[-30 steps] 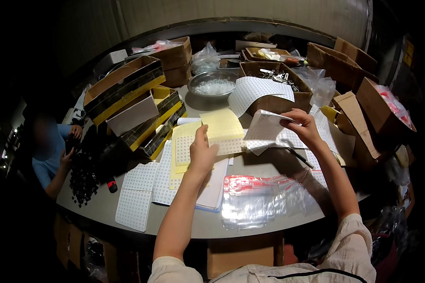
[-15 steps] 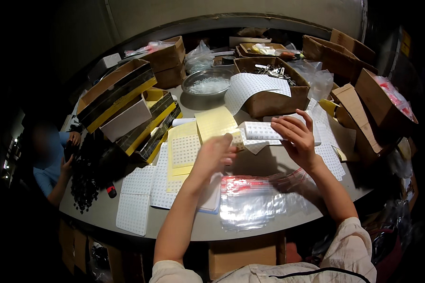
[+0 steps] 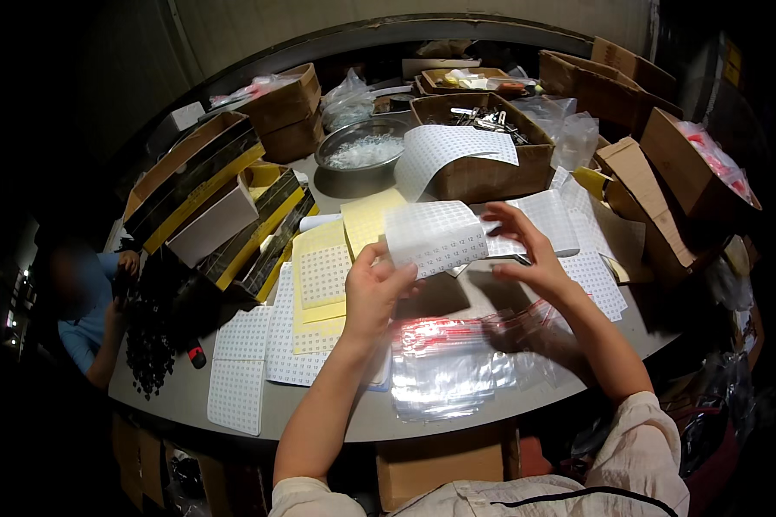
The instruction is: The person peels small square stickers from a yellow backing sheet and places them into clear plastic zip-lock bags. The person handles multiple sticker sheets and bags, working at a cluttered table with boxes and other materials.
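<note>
A curved white sheet of small printed stickers [image 3: 435, 234] is raised above the table, its left edge pinched in my left hand [image 3: 376, 289]. On the sheet's other side, my right hand [image 3: 533, 258] has its fingers spread, with nothing seen between them. Another white sticker sheet [image 3: 550, 222] lies behind that hand. Below both hands rests a stack of clear zip bags with red strips [image 3: 444, 379]. Yellow sticker sheets [image 3: 323, 277] and white sticker sheets [image 3: 236, 395] lie to the left of my left hand.
A cardboard box of metal parts [image 3: 491, 177] stands behind the hands, a sticker sheet draped over its front. Left of it sits a metal bowl [image 3: 336, 164] of clear bits. Black-and-yellow boxes [image 3: 194, 194] stand farther left, near black pieces [image 3: 151, 353] and another person [image 3: 86, 323].
My left hand has taken hold of a sticker sheet and it now bows upward between my hands. My right hand has let go of the folded sheets and spread its fingers.
</note>
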Available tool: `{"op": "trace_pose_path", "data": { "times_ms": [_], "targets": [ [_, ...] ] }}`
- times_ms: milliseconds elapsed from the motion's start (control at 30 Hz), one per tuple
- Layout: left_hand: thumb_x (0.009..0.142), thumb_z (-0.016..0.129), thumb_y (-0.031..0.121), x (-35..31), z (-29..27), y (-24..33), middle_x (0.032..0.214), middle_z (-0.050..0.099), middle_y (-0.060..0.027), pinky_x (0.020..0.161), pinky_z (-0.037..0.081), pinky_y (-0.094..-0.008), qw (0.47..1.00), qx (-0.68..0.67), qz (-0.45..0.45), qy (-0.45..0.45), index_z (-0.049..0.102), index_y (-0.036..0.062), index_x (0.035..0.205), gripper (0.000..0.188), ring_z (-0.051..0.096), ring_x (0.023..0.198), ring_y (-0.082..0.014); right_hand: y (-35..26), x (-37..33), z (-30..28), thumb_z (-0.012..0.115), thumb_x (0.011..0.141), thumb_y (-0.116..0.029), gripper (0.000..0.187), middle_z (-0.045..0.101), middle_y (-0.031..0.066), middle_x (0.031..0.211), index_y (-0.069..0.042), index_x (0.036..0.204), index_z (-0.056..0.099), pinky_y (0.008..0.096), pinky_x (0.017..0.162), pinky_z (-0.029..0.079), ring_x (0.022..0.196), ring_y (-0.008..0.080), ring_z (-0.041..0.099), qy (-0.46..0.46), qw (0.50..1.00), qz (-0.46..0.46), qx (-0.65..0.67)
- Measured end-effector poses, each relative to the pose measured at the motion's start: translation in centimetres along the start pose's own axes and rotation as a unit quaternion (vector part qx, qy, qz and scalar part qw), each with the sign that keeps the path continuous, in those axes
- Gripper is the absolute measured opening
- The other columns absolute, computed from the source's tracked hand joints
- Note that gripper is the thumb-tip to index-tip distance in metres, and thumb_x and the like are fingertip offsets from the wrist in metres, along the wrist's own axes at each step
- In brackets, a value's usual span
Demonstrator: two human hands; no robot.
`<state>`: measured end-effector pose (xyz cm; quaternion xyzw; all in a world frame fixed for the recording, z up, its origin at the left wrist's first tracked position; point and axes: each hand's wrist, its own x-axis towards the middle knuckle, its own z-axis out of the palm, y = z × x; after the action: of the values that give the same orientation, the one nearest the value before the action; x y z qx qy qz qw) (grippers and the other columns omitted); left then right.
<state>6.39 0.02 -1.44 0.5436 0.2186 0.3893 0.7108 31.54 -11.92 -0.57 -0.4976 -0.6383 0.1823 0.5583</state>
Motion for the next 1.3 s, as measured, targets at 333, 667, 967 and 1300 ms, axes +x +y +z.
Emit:
{"op": "trace_pose_path", "data": {
  "times_ms": [333,667,967,1300],
  "targets": [
    [0.092,0.069,0.002,-0.7,0.9,-0.3,0.102,0.074,-0.0144,0.076,0.057,-0.0282,1.0,0.017,0.003,-0.021,0.052,-0.0026,0.126,0.038,0.07,0.084,-0.016,-0.2,-0.4,1.7,0.074,0.095,-0.02,0.029,0.074,0.0113,0.096,0.0,0.112,0.063,0.0311,0.074,0.058,0.085,0.0164,0.073,-0.031,0.94,0.222,0.257],
    [0.09,0.072,0.003,-0.2,0.2,0.3,0.086,0.074,-0.0098,0.065,0.056,-0.0237,0.994,0.106,-0.024,-0.014,0.059,-0.0044,0.113,0.027,0.068,0.072,-0.0107,-0.8,-0.4,1.7,0.075,0.093,-0.013,0.022,0.074,0.0107,0.087,0.001,0.105,0.063,0.0291,0.067,0.058,0.077,0.0162,0.073,-0.007,0.951,0.176,0.255],
    [0.098,0.063,0.013,1.3,-3.3,2.4,0.086,0.074,-0.0092,0.069,0.052,-0.0241,0.983,0.136,0.07,0.104,0.066,-0.0007,0.109,0.018,0.066,0.073,-0.0105,0.1,0.7,-2.0,0.071,0.092,-0.019,0.028,0.073,0.01,0.091,0.001,0.11,0.065,0.0253,0.069,0.056,0.073,0.0124,0.07,0.128,0.935,0.216,0.249],
    [0.09,0.068,0.006,2.3,-6.6,1.3,0.105,0.073,-0.0112,0.086,0.055,-0.0309,0.86,0.454,0.129,0.194,0.061,-0.0034,0.121,0.033,0.07,0.093,-0.0182,0.3,0.9,-3.6,0.069,0.094,-0.024,0.03,0.072,0.0098,0.092,-0.002,0.112,0.062,0.0242,0.076,0.054,0.071,0.0085,0.066,0.143,0.93,0.232,0.246]
  ]
}}
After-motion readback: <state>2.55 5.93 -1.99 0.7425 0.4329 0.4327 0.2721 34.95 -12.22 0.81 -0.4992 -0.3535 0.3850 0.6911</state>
